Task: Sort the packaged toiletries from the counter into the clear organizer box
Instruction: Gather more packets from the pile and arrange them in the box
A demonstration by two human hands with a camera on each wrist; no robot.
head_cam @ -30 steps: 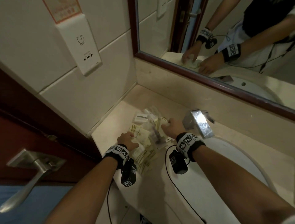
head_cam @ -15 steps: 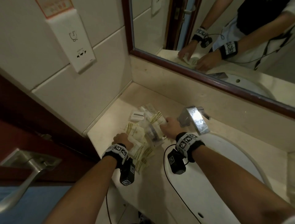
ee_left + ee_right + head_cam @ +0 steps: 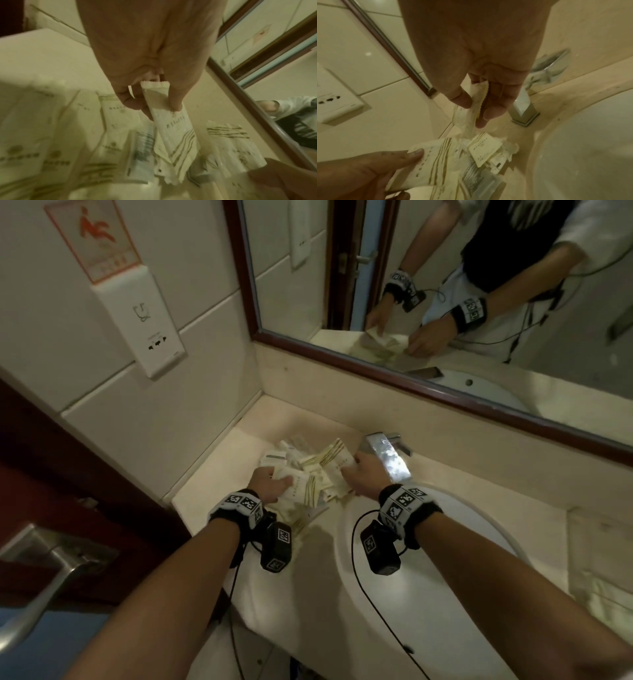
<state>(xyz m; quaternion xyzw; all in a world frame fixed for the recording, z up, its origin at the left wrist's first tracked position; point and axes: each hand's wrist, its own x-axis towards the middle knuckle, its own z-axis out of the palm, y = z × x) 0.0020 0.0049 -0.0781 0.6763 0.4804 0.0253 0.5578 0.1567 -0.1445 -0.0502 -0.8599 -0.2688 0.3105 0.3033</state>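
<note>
Head view: pile of cream paper toiletry sachets with olive stripes (image 3: 310,474) sits on the beige stone counter (image 3: 219,474) in the corner, between the tiled wall and the chrome square faucet (image 3: 387,455). Left hand (image 3: 269,484) at the pile's near-left edge, right hand (image 3: 363,475) at its right edge beside the faucet, both on packets. White basin (image 3: 445,594) right of the pile; wood-framed mirror (image 3: 428,385) behind. Clear organizer box can't be picked out

Left wrist view: left hand (image 3: 150,65) has thumb and fingers curled, pinching one narrow striped sachet (image 3: 173,129) by its serrated top end; it hangs over the other packets

Right wrist view: right hand (image 3: 481,67) pinches a crumpled cream packet (image 3: 476,108) between thumb and fingers, above the pile, faucet just beside
</note>
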